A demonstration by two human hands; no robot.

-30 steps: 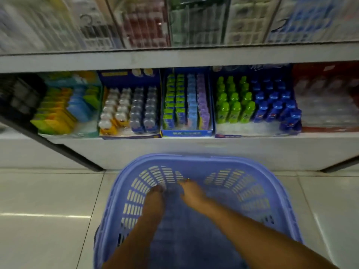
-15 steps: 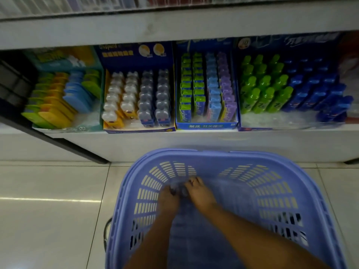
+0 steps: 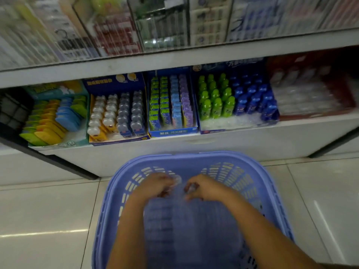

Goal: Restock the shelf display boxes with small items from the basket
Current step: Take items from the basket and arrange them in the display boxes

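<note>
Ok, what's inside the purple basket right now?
Inside the basket: left hand and right hand, each seemingly gripping clear plastic. Blurred bluish contents below; forearms hide the rest.

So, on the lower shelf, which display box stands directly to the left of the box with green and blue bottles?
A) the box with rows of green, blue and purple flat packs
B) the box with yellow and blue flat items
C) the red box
A: the box of green, blue and purple packs stands right beside the box of green and blue bottles, on its left side.
</note>
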